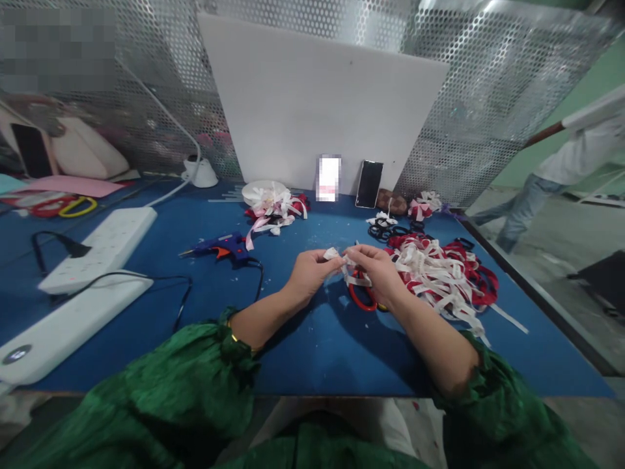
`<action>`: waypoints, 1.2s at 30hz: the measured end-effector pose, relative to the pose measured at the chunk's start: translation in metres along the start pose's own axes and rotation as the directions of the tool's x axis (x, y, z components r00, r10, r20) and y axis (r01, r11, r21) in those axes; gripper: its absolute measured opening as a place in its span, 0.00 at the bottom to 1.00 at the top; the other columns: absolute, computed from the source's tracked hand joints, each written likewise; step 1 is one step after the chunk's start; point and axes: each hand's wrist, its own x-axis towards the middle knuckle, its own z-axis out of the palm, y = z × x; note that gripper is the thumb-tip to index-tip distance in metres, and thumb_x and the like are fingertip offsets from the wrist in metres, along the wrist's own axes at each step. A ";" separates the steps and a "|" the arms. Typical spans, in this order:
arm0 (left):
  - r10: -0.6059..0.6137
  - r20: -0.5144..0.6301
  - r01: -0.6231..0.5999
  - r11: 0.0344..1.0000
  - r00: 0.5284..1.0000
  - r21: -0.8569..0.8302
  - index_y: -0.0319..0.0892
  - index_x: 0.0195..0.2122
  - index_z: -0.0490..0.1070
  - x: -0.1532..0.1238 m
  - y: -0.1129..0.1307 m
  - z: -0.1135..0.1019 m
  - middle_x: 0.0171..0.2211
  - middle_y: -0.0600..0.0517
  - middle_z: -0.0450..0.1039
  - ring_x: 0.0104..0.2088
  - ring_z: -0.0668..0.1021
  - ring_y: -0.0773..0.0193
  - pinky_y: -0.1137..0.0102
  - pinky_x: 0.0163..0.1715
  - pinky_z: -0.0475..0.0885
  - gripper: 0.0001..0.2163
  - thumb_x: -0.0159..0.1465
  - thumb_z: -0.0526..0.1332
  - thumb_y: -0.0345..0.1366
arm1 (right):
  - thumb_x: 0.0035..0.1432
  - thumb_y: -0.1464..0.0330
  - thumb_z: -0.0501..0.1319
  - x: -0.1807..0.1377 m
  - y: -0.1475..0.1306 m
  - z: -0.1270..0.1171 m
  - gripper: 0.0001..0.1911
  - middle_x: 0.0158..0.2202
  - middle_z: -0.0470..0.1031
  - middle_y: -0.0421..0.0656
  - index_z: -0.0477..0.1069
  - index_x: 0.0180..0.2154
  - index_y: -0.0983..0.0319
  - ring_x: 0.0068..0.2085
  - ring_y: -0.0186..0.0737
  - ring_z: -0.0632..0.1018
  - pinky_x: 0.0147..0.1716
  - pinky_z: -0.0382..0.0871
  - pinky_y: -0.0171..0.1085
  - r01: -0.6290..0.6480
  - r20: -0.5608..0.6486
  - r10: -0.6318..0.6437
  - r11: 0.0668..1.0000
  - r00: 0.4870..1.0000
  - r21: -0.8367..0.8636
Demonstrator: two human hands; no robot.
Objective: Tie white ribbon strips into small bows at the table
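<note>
In the middle of the blue table, my left hand (311, 273) and my right hand (375, 268) are close together, fingers pinched on a white ribbon (333, 254). Part of the ribbon hangs below my right hand, and my fingers hide how it is folded. Under my right hand lie scissors (362, 298) with red handles, partly covered. A large heap of white and red ribbons (434, 273) is just right of that hand. To the left of my left hand, a blue glue gun (222, 247) with an orange trigger rests on the table.
White power strips (100, 251) with cables lie at the left. Ribbon bows (276, 207) sit by a white bowl (261, 193) at the back. Black hair ties (390, 229) lie behind the heap. Phones (370, 184) lean against a white board (317, 98). A person (561, 169) stands beyond the right edge.
</note>
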 end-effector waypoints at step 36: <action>-0.008 0.046 0.012 0.995 0.999 -0.096 0.37 0.25 0.75 0.001 0.001 -0.002 0.23 0.52 0.73 0.25 0.70 0.69 0.73 0.29 0.64 0.11 0.50 0.67 0.42 | 0.49 0.61 0.62 -0.001 0.006 0.000 0.11 0.21 0.69 0.37 0.72 0.25 0.62 0.22 0.31 0.67 0.23 0.60 0.32 0.190 -0.083 -0.218 0.947 0.972 -0.261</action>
